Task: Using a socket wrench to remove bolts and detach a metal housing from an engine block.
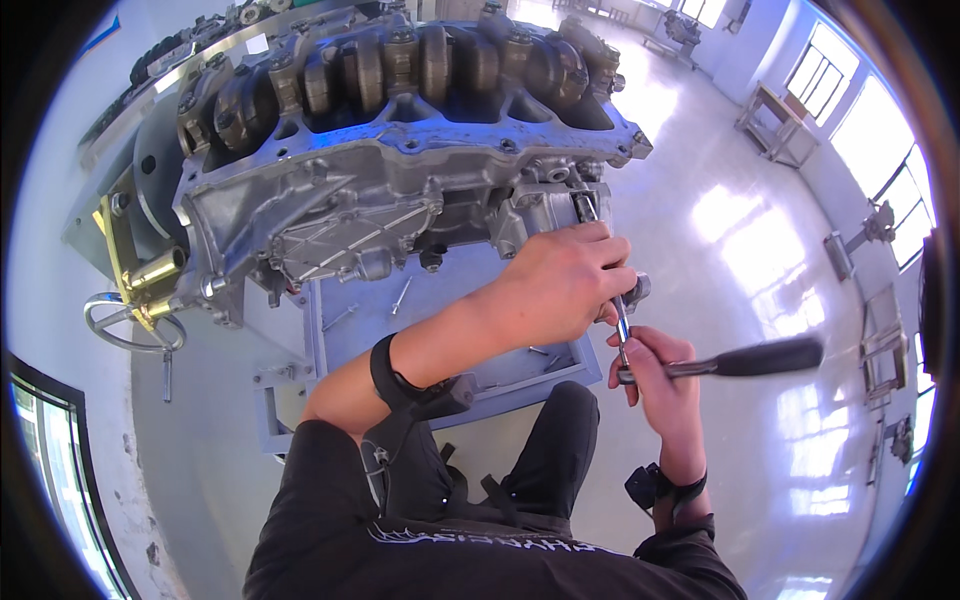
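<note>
A large grey engine block (340,190) with its crankshaft (440,65) facing up is mounted in front of me. My left hand (570,280) is closed round the upper part of a shiny extension bar (622,325), close below a housing (540,215) on the block's right end. At the bar's lower end is a ratchet wrench (690,368), its black handle (770,358) pointing right. My right hand (663,380) is closed at the ratchet head, the thumb lying along it. The bar's far end is hidden behind my left fingers.
Beneath the block is a grey metal tray (460,400) with several loose bolts (401,295) in it. A handwheel (135,322) and a brass-coloured bracket (125,250) are at the left. Workbenches (780,125) line the windowed wall at the right.
</note>
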Action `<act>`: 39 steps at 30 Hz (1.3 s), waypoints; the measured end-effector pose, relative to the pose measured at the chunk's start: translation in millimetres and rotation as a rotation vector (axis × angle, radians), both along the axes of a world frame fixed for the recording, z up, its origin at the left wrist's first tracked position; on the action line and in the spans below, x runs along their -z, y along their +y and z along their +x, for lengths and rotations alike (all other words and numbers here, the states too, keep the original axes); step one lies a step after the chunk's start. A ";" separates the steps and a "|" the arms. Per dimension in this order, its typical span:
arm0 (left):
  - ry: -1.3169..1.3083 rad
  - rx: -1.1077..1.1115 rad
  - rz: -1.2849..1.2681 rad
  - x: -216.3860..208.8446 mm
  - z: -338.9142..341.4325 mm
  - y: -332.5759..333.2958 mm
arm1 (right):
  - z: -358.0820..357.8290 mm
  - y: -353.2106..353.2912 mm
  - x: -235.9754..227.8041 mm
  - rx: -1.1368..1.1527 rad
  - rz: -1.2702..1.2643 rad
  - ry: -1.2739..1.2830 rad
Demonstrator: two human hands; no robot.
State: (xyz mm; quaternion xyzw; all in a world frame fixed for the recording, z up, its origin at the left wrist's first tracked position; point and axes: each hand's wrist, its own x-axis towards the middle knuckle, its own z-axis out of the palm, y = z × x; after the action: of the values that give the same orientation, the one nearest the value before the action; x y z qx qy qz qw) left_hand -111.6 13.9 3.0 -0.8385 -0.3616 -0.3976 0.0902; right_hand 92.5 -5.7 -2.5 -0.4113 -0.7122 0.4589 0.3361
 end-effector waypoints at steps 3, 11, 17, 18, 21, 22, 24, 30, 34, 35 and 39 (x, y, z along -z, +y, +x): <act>-0.001 0.017 0.023 -0.3 1.9 -0.3 | -8.8 -8.3 -9.6 -0.018 0.723 -0.479; -0.008 0.002 -0.014 0.8 4.8 0.7 | -16.0 -17.9 -13.1 0.083 0.901 -0.895; 0.013 0.008 -0.060 0.3 6.1 2.0 | 5.2 -0.2 1.5 -0.001 0.075 -0.123; 0.003 0.012 -0.061 1.0 5.1 1.5 | 8.1 3.0 2.6 -0.030 -0.108 0.032; -0.003 0.021 -0.058 0.3 4.2 0.1 | 16.0 11.3 19.2 -0.116 -0.433 0.275; -0.003 0.015 -0.059 1.2 3.6 0.6 | 16.1 12.3 30.8 -0.190 -0.713 0.540; -0.009 0.020 -0.047 2.0 6.0 0.1 | 15.4 11.1 49.5 -0.321 -1.133 0.950; 0.010 0.026 -0.050 2.5 3.5 -0.6 | 7.5 8.4 34.7 -0.131 -0.688 0.701; -0.015 0.037 -0.008 6.3 0.2 -3.1 | -9.8 -4.7 1.1 0.024 0.021 0.070; -0.001 0.026 0.017 5.8 -0.8 -2.7 | -11.3 -6.8 -1.0 0.054 0.288 -0.118; 0.002 0.029 0.015 3.1 -0.7 -3.3 | -26.9 -27.2 -12.2 0.095 0.928 -1.031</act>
State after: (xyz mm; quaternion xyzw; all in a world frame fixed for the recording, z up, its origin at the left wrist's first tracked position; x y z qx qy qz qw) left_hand -112.3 10.6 -0.1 -0.8435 -0.3463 -0.4005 0.0909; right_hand 65.6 -32.9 9.8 -0.4213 -0.8848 -0.1619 0.1157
